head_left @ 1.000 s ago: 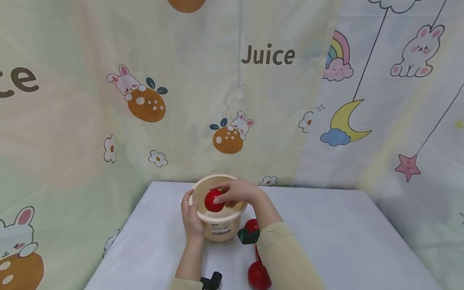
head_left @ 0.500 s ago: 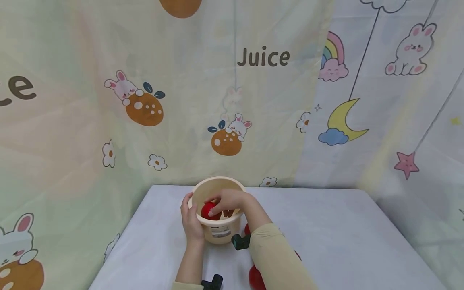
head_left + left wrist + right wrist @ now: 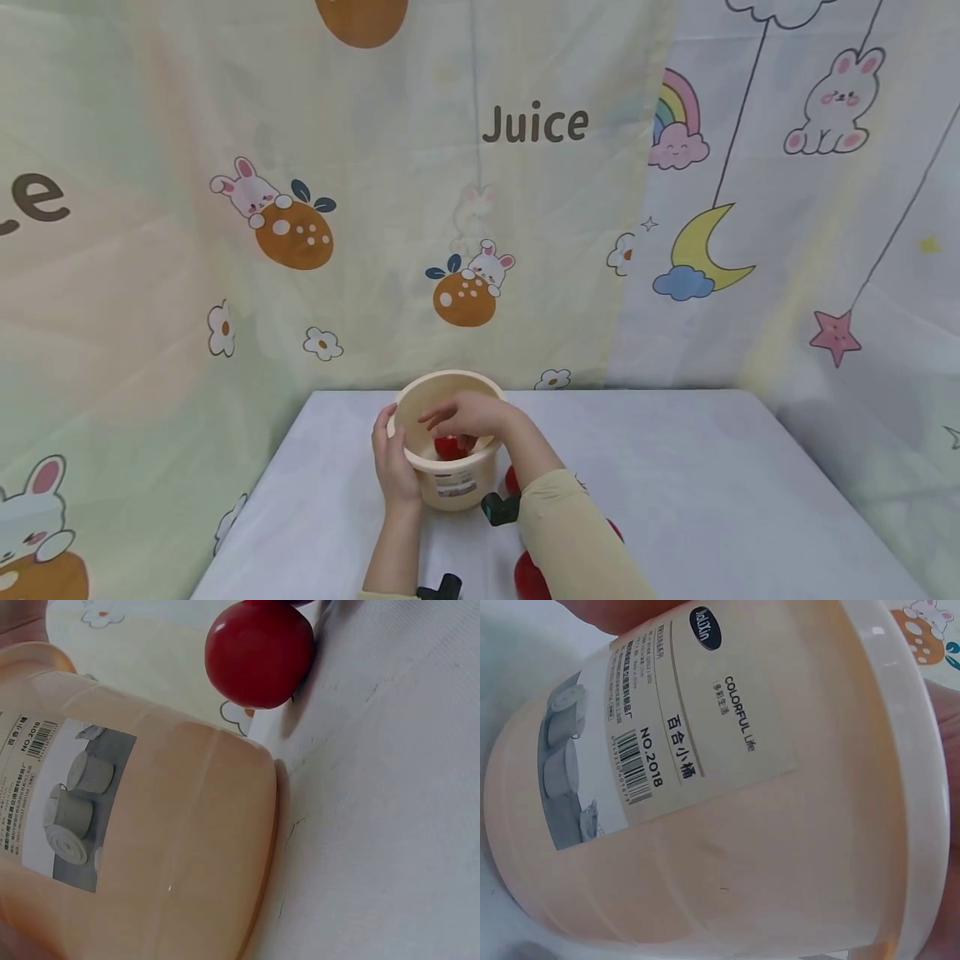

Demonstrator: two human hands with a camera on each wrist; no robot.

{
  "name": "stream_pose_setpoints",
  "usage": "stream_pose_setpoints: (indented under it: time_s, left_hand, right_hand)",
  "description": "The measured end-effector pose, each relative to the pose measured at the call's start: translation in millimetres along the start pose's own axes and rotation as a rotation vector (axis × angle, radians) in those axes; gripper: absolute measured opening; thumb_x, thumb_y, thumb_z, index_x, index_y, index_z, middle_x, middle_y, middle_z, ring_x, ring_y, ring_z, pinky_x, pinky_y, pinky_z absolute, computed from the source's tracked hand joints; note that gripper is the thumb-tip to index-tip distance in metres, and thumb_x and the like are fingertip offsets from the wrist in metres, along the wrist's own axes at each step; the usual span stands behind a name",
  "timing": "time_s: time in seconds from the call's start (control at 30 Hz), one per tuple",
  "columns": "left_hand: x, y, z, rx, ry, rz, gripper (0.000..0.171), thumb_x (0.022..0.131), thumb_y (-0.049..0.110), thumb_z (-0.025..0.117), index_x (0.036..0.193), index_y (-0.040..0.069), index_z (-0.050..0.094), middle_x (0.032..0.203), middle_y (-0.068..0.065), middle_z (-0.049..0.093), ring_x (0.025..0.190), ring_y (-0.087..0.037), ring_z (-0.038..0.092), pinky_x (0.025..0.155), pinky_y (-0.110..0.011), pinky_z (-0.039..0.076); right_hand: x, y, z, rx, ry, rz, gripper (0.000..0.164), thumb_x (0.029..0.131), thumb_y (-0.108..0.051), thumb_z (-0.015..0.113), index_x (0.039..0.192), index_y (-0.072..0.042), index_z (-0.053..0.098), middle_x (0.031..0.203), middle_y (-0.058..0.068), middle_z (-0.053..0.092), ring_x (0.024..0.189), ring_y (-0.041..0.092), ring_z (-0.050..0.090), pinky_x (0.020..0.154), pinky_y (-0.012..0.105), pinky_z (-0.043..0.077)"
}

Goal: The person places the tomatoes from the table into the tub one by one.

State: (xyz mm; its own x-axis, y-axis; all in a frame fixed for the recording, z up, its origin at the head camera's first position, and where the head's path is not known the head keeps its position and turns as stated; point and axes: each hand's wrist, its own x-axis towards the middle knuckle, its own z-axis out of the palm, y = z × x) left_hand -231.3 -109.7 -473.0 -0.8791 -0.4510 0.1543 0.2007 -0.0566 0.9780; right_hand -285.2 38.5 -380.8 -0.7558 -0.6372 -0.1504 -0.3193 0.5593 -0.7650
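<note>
A cream plastic bucket (image 3: 459, 487) with a paper label stands near the back of the table. My left hand (image 3: 395, 467) holds its left side, fingertips at the rim. My right hand (image 3: 476, 417) reaches over the rim into the bucket, its fingers loosely spread. Below them, inside the bucket, a red round fruit (image 3: 448, 448) is partly hidden by the hand. The bucket's label (image 3: 682, 727) fills much of the right wrist view. A shiny red tomato (image 3: 259, 652) lies on the table beside the bucket in the left wrist view.
More red round things lie under and around my right forearm: one at the wrist (image 3: 512, 479), a larger one (image 3: 531, 577) nearer the front, and a sliver of another (image 3: 615, 529) beyond the sleeve. A printed curtain (image 3: 390, 358) hangs behind the white table (image 3: 712, 483).
My right hand has lowered the red fruit into the bucket and its fingers have come off it. My left hand keeps its hold on the bucket. The head view has shifted slightly.
</note>
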Motion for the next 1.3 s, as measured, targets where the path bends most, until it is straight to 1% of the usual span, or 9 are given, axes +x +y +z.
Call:
stream_pose_setpoints:
  time_s: [0.13,0.23,0.37,0.53,0.7,0.8,0.93,1.1,1.3]
  left_hand:
    - [0.8,-3.1,1.0,-0.034,0.003,0.03,0.042,0.103,0.027,0.031,0.144,0.025,0.043,0.152,0.002,0.036,0.142,-0.021,0.034,0.116,-0.056,0.034]
    - [1.5,-4.8,1.5,-0.035,0.0,0.034,0.042,0.103,0.027,0.031,0.144,0.025,0.043,0.152,0.003,0.036,0.14,-0.02,0.036,0.115,-0.056,0.035]
    - [2.3,-6.0,1.9,-0.04,-0.007,0.023,0.042,0.103,0.029,0.032,0.144,0.028,0.042,0.151,0.006,0.036,0.138,-0.02,0.038,0.114,-0.055,0.036]
    - [3.1,-5.2,1.3,-0.062,0.018,0.04,0.043,0.102,0.024,0.032,0.143,0.025,0.044,0.15,0.004,0.039,0.137,-0.02,0.039,0.115,-0.054,0.034]
    - [2.4,-3.7,1.1,-0.087,0.018,0.051,0.043,0.102,0.021,0.031,0.142,0.027,0.046,0.149,0.005,0.04,0.137,-0.018,0.04,0.116,-0.053,0.033]
    - [2.1,-3.4,1.3,-0.082,0.006,0.038,0.043,0.102,0.022,0.03,0.142,0.03,0.045,0.148,0.007,0.039,0.137,-0.017,0.04,0.116,-0.053,0.035]
    - [2.8,-1.7,0.9,-0.061,0.017,0.036,0.044,0.102,0.023,0.029,0.143,0.028,0.044,0.149,0.006,0.038,0.137,-0.019,0.04,0.114,-0.055,0.036]
    - [3.7,-0.6,0.6,-0.07,0.023,0.023,0.044,0.102,0.024,0.029,0.142,0.029,0.044,0.15,0.005,0.038,0.138,-0.02,0.04,0.115,-0.055,0.035]
    - [2.1,-1.7,2.3,-0.082,0.013,0.003,0.044,0.102,0.025,0.03,0.143,0.029,0.043,0.15,0.007,0.038,0.137,-0.018,0.041,0.115,-0.054,0.036]
  right_hand:
    - [-2,4,-1,0.065,0.069,-0.014,0.03,0.094,-0.03,0.065,0.123,-0.026,0.07,0.105,-0.001,0.073,0.06,0.018,0.053,0.059,0.029,0.05]
    - [-3,6,-3,0.128,0.13,-0.031,0.03,0.095,-0.032,0.063,0.124,-0.027,0.069,0.116,0.002,0.072,0.06,0.019,0.055,0.061,0.032,0.053]
    - [-12,9,-9,0.206,0.229,-0.042,0.029,0.096,-0.036,0.062,0.123,-0.028,0.069,0.116,0.0,0.07,0.066,0.022,0.059,0.065,0.035,0.055]
    - [-40,13,-27,0.234,0.312,-0.05,0.027,0.097,-0.035,0.061,0.121,-0.029,0.069,0.117,-0.003,0.068,0.067,0.024,0.06,0.064,0.034,0.056]
    - [-77,33,-48,0.214,0.368,-0.01,0.031,0.095,-0.036,0.062,0.125,-0.028,0.066,0.12,-0.001,0.067,0.067,0.027,0.06,0.066,0.037,0.056]
    - [-103,49,-57,0.172,0.387,0.038,0.032,0.095,-0.036,0.063,0.126,-0.027,0.065,0.12,0.001,0.066,0.065,0.027,0.059,0.065,0.036,0.055]
    - [-134,70,-59,0.124,0.382,0.126,0.034,0.094,-0.036,0.064,0.128,-0.028,0.063,0.125,0.003,0.065,0.063,0.026,0.059,0.063,0.035,0.054]
    - [-160,100,-50,0.119,0.357,0.227,0.044,0.092,-0.039,0.066,0.134,-0.028,0.059,0.135,0.008,0.06,0.065,0.03,0.061,0.062,0.036,0.053]
    - [-183,132,-34,0.162,0.307,0.281,0.054,0.09,-0.039,0.068,0.14,-0.023,0.054,0.139,0.016,0.055,0.064,0.031,0.062,0.058,0.035,0.054]
